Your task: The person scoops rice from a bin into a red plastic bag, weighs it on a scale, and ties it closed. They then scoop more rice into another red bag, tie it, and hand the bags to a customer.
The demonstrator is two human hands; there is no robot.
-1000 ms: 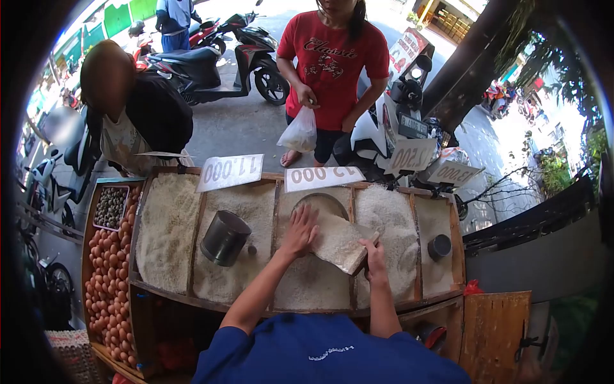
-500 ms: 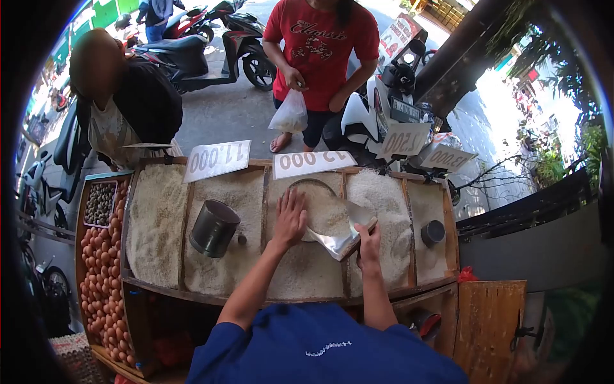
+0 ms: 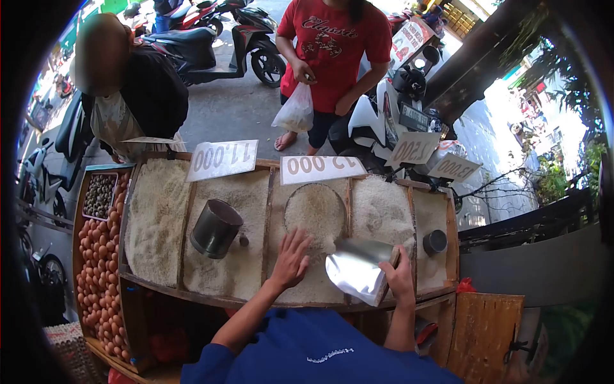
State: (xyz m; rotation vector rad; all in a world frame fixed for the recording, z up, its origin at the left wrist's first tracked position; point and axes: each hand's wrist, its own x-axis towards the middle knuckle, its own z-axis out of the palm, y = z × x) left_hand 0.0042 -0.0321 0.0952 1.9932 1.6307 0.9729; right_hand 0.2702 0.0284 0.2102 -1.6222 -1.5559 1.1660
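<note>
My right hand (image 3: 401,275) grips the wooden back edge of a shiny sheet-metal scoop (image 3: 355,272). The scoop overlaps the divider between two rice compartments in this view. My left hand (image 3: 292,259), fingers apart and with nothing in it, hovers low over the rice (image 3: 313,281) in the middle compartment. Just beyond its fingertips is a round thin-rimmed vessel (image 3: 313,211) filled with rice; its lower edge blends into the grain around it.
A dark metal measuring can (image 3: 216,229) rests in the rice to the left, a smaller can (image 3: 435,242) to the right. Brown eggs (image 3: 102,288) fill the left bin. Price signs (image 3: 320,168) line the far edge. Beyond stand two people, one holding a plastic bag (image 3: 295,109).
The scoop has swung from over the round vessel to the right and nearer my body. My left hand has drawn back from the vessel's rim. The view has shifted slightly.
</note>
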